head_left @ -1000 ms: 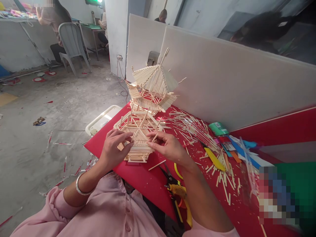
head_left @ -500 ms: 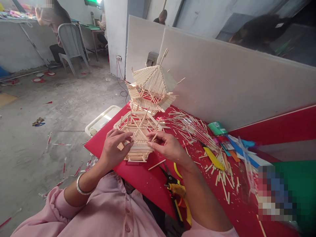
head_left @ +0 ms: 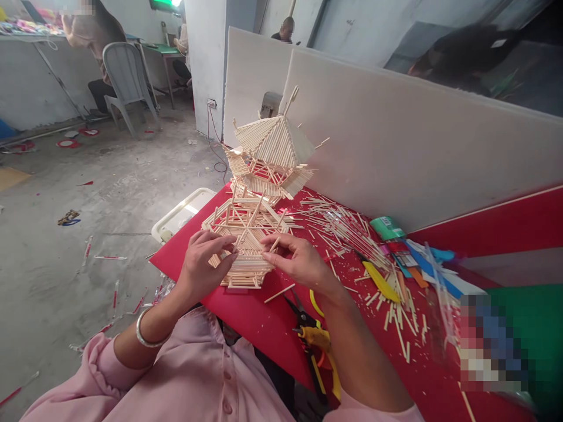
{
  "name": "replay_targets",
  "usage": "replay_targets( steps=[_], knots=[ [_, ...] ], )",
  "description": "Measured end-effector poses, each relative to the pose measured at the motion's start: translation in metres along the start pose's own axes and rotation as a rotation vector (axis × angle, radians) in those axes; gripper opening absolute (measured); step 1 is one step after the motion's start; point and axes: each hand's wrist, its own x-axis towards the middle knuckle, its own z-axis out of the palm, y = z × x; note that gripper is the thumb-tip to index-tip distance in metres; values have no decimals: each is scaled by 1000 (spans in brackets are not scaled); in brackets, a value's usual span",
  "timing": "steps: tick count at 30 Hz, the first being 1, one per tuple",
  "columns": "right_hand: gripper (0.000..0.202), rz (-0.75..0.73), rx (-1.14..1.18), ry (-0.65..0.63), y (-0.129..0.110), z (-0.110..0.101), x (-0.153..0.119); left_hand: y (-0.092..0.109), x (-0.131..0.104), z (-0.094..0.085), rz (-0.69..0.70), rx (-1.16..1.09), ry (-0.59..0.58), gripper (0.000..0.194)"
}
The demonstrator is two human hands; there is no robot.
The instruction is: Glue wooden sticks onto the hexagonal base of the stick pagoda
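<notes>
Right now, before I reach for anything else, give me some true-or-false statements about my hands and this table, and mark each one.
The left hand and the right hand are both at the open stick frame. True.
The silver bangle is on the right wrist. False: it is on the left wrist.
The roofed stick model stands beyond the open stick frame. True.
The loose sticks by the green roll are in one neat bundle. False: they lie scattered.
The table top is green. False: it is red.
</notes>
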Motion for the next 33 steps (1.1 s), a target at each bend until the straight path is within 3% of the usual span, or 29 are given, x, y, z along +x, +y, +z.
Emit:
replay_targets(
  steps=[33],
  knots=[
    [24,-15,1,27,-1,1,0,-2,-1,1,15,8,15,14]
  ],
)
